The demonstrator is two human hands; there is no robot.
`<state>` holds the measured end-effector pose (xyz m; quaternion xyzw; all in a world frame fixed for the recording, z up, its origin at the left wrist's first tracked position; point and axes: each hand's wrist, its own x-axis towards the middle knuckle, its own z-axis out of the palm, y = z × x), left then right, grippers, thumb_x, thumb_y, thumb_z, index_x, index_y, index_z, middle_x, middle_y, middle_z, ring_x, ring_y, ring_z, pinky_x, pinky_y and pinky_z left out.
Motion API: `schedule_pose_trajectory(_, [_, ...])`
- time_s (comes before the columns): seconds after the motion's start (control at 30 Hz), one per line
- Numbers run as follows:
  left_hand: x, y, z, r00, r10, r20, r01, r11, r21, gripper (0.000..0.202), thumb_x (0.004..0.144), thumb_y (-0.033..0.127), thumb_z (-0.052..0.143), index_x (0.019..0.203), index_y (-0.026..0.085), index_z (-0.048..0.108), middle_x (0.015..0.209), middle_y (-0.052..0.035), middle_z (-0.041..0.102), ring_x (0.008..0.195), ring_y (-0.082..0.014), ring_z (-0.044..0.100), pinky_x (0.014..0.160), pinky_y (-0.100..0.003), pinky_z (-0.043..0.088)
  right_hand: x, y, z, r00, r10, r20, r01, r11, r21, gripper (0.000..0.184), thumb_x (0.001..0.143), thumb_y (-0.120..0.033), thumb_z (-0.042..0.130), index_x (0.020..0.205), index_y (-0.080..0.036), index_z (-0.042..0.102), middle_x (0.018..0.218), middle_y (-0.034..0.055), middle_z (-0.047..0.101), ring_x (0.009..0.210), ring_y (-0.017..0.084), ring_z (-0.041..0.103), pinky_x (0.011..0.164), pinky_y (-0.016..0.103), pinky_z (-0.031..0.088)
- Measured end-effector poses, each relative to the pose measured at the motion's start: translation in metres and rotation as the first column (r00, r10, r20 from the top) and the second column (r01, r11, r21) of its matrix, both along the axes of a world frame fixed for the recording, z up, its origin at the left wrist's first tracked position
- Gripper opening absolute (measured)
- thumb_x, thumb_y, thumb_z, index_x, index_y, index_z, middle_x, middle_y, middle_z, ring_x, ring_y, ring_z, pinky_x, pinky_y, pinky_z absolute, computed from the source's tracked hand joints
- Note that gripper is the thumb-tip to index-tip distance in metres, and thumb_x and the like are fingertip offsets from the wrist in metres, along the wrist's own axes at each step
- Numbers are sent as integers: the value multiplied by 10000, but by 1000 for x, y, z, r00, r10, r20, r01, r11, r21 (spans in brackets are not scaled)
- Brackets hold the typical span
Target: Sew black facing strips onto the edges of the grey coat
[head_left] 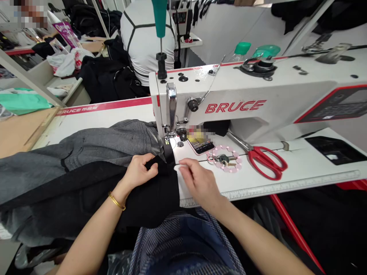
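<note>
So the left hand (140, 172) is just below the middle of the frame, thumb and fingers clamped on a folded edge of black fabric (156, 196). That black piece spreads from the center down toward the lower left, and grey fabric (106, 139) lies bunched along its upper side, reaching up to the needle end of the sewing machine (237, 89). There's a gold bangle (116, 201) on the left wrist.

The right hand (202, 183) is just right of center, right by the black fabric's right edge. Its fingers are curled with the thumb close in, but honestly I can't tell if they're pinching anything.

Over on the white table (192, 168), right of center, there's a phone (205, 148), then some keys (225, 160) with a ring of pink beads around them, then red-handled scissors (265, 158), blades tipped toward the upper left. A ruler strip (272, 191) runs along the near edge.

Top center, a teal-handled screwdriver (159, 17) stands upright on the machine head, and behind it a person in a white top (140, 42) faces away.
</note>
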<state>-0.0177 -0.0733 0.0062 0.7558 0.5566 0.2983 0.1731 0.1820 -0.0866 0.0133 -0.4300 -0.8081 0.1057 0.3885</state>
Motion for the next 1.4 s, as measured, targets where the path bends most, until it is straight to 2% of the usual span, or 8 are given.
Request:
schedule_pose_trajectory(0.17, [-1, 0, 0, 1000, -16, 1, 16, 999, 30, 155, 687, 204, 451, 544, 141, 455, 463, 71, 340, 425, -44, 306, 447, -167, 265, -33, -4, -7, 995, 13, -98, -17, 999, -45, 198, 902, -305, 381, 864, -162, 512, 683, -7, 638, 547, 103, 598, 497, 201, 415])
schedule_pose_trajectory(0.3, [0, 1, -1, 1000, -18, 5, 18, 999, 45, 153, 682, 197, 461, 540, 142, 454, 456, 75, 341, 416, -40, 292, 445, -168, 261, -35, -4, -10, 991, 27, -130, -42, 993, -110, 177, 894, -292, 397, 872, -166, 520, 716, 1, 637, 608, 113, 610, 536, 204, 431])
schedule_pose_trajectory(0.43, [0, 1, -1, 1000, -25, 5, 25, 999, 35, 140, 686, 195, 461, 558, 141, 474, 461, 71, 374, 416, -44, 326, 444, -167, 269, -31, -8, -11, 990, 41, -138, -67, 979, -190, 178, 887, -213, 393, 1010, -151, 506, 832, 32, 637, 714, 122, 614, 603, 212, 456])
schedule_pose_trajectory(0.57, [0, 1, -1, 1000, -23, 4, 23, 999, 39, 137, 691, 205, 458, 573, 139, 484, 464, 69, 380, 420, -47, 343, 448, -168, 276, -30, -8, -10, 988, 28, -152, -48, 991, -128, 179, 871, -165, 398, 997, -157, 524, 873, 42, 623, 784, 131, 594, 667, 222, 454])
schedule_pose_trajectory(0.7, [-1, 1, -1, 1000, -20, 1, 19, 999, 50, 133, 683, 207, 466, 569, 139, 471, 461, 73, 360, 417, -42, 325, 448, -168, 269, -35, -7, -9, 992, -18, -129, 13, 999, -39, 106, 854, -183, 432, 844, -161, 535, 684, 7, 609, 600, 116, 572, 556, 217, 422])
schedule_pose_trajectory(0.8, [-1, 1, -1, 1000, -24, 4, 24, 999, 45, 135, 690, 203, 463, 572, 138, 476, 465, 72, 377, 421, -42, 338, 447, -163, 274, -39, -7, -10, 996, -44, -82, 45, 999, 14, 119, 845, -167, 425, 909, -138, 521, 650, 7, 605, 547, 116, 565, 507, 220, 403])
schedule_pose_trajectory(0.93, [-1, 0, -2, 1000, -23, 11, 23, 999, 42, 140, 691, 196, 455, 565, 138, 473, 464, 71, 384, 420, -43, 344, 449, -164, 280, -44, -7, -13, 997, -16, -76, 20, 999, 49, 238, 835, -124, 407, 1069, -107, 448, 790, 46, 639, 628, 122, 604, 512, 211, 419])
schedule_pose_trajectory(1.4, [-1, 0, -2, 1000, -20, -2, 20, 999, 35, 148, 691, 197, 456, 553, 143, 446, 470, 71, 361, 433, -45, 327, 460, -173, 275, -49, -9, -20, 998, -17, 52, 13, 997, 79, 189, 850, -140, 398, 1014, -117, 488, 725, 49, 631, 598, 149, 595, 561, 253, 455])
